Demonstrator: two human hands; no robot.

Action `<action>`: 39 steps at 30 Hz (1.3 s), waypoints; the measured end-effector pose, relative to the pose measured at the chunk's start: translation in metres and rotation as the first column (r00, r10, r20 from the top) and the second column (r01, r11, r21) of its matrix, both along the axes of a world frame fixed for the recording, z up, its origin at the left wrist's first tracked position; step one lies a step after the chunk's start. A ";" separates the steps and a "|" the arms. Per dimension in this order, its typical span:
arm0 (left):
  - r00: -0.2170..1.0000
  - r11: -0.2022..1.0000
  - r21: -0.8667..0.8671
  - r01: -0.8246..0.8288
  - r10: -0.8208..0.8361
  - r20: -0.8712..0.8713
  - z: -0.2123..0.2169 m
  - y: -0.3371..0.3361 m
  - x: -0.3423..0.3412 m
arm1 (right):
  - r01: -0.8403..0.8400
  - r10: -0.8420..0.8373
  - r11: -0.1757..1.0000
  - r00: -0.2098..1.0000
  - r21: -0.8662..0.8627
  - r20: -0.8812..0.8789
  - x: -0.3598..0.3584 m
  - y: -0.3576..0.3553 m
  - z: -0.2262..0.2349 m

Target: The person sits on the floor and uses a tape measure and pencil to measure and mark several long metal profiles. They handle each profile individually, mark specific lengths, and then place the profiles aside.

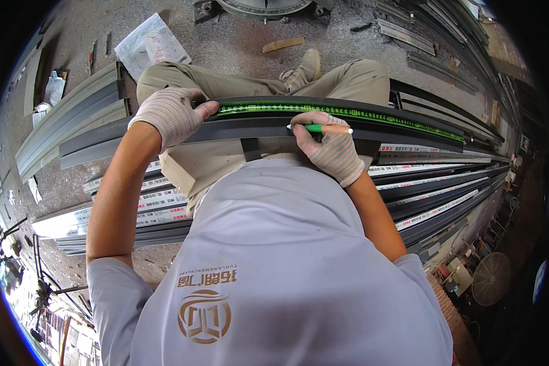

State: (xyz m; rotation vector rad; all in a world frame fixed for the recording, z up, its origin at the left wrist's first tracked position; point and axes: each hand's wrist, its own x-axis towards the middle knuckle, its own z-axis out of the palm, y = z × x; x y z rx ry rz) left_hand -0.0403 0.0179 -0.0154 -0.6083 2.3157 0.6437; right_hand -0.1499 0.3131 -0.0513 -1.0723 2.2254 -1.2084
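Note:
A long dark metal profile (250,129) lies across my lap, with a green measuring tape (360,114) stretched along its top. My left hand (172,114), in a knitted glove, presses the tape's end down on the profile with the thumb. My right hand (330,146), also gloved, holds a green pen (323,129) whose tip touches the profile just below the tape.
Several dark and protective-film-wrapped profiles (433,183) are stacked under my legs. Grey profiles (73,119) lie at the left. A plastic bag with papers (149,46) and a wooden scrap (283,44) lie on the concrete floor ahead. A fan (491,277) stands at lower right.

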 end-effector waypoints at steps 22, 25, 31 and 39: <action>1.000 1.000 0.003 0.007 -0.008 0.027 0.007 0.003 -0.003 | -0.069 0.069 0.998 0.996 0.005 -0.052 -0.004 0.001 -0.001; 0.999 1.000 0.009 0.013 -0.013 0.035 0.005 0.002 -0.003 | -0.076 0.077 0.997 0.994 0.010 -0.076 -0.004 0.001 0.000; 1.000 1.000 -0.005 0.012 -0.012 0.016 0.005 0.003 -0.002 | -0.073 0.072 0.997 0.997 -0.013 -0.033 -0.004 0.001 0.001; 0.999 1.000 0.004 0.025 -0.025 0.030 0.002 0.002 -0.003 | -0.053 0.050 0.997 0.997 -0.048 -0.065 -0.004 0.000 -0.005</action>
